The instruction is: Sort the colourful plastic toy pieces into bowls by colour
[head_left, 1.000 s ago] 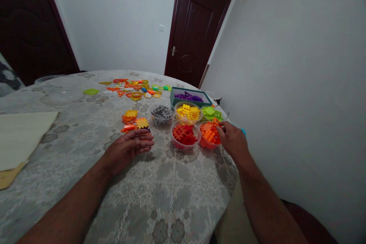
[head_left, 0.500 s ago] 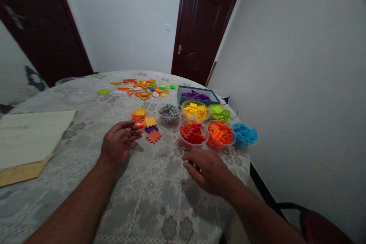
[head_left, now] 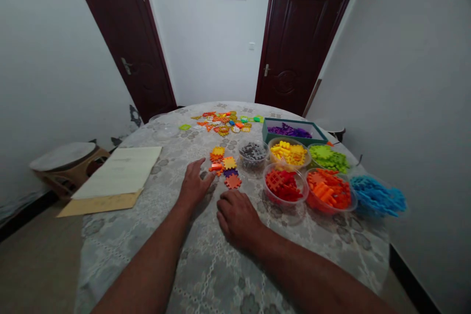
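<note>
My left hand (head_left: 195, 182) is open over the table, thumb and fingers apart. Just beyond its thumb lies a glossy orange cylindrical piece (head_left: 216, 167). Around that piece is a small group of notched plastic building tiles: a yellow-orange tile (head_left: 230, 163), a purple tile (head_left: 231, 173) and a coral tile (head_left: 233, 181), with a stacked yellow tile (head_left: 218, 151) behind. My right hand (head_left: 239, 218) is near the coral tile, its fingers curled in and low over the cloth. The inside of that hand is hidden.
Clear tubs of grey (head_left: 253, 151), yellow (head_left: 289, 152), green (head_left: 328, 158), red (head_left: 285, 185), orange (head_left: 328, 190) and blue pieces (head_left: 379, 196) stand at right. Behind is a green box (head_left: 270, 136) of purple pieces. Loose pieces (head_left: 221, 122) lie farther back; papers (head_left: 121, 164) at left.
The view has swung left. My left hand has opened, leaving the orange cylindrical piece beside the tiles. My right hand has moved left from near the red tub toward the coral tile.
</note>
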A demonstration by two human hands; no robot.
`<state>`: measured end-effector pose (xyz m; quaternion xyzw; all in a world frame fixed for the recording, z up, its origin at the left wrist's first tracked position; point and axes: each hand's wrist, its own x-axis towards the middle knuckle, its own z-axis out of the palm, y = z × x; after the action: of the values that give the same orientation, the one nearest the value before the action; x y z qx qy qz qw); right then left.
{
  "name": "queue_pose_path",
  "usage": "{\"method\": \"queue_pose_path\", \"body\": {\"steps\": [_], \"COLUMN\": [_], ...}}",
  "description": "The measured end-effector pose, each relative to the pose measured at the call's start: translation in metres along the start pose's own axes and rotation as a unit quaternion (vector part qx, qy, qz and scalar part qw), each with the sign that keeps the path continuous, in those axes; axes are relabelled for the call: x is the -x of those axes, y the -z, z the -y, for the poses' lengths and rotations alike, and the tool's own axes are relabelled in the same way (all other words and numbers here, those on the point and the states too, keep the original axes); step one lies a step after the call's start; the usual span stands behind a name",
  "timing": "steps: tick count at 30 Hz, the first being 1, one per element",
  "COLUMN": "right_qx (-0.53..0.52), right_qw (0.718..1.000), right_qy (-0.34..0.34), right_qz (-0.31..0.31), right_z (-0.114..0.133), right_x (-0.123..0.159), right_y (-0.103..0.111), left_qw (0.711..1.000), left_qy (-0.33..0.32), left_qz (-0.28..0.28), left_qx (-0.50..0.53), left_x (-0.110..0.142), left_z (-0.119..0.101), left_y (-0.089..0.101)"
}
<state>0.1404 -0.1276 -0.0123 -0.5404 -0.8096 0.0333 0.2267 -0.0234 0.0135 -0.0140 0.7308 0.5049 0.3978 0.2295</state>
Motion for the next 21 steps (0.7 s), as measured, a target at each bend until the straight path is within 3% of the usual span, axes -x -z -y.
{"method": "queue_pose_path", "body": {"steps": [5,11,15,21], "right_qx": [-0.017,-0.028,-0.033,-0.041], "right_qw": [1.000,1.000,0.999,0.999], "right_qy": [0.002,-0.003,-0.005,-0.008], "right_qz": [-0.013,-0.011,-0.009,-0.012], "right_z": [-0.004,-0.003,-0.003,-0.004], "right_x": [0.003,0.001,0.001,0.001], "right_y": [-0.007,-0.003,-0.001,-0.005], "left_qw": [0.995,0.969,0.946,0.927], "left_qy": [0.001,0.020,-0.020,-0.081], "left_qz": [0.046,0.138,0.189,0.244], "left_qx": [-0.090,-0.207,-0.262,-0.272], "left_x": [-0.022,-0.078,-0.110,-0.113], "left_z": [0.005,-0.002,-0.007,-0.010], "left_y": [-0.013,-0.030,-0.041,-0.053]}}
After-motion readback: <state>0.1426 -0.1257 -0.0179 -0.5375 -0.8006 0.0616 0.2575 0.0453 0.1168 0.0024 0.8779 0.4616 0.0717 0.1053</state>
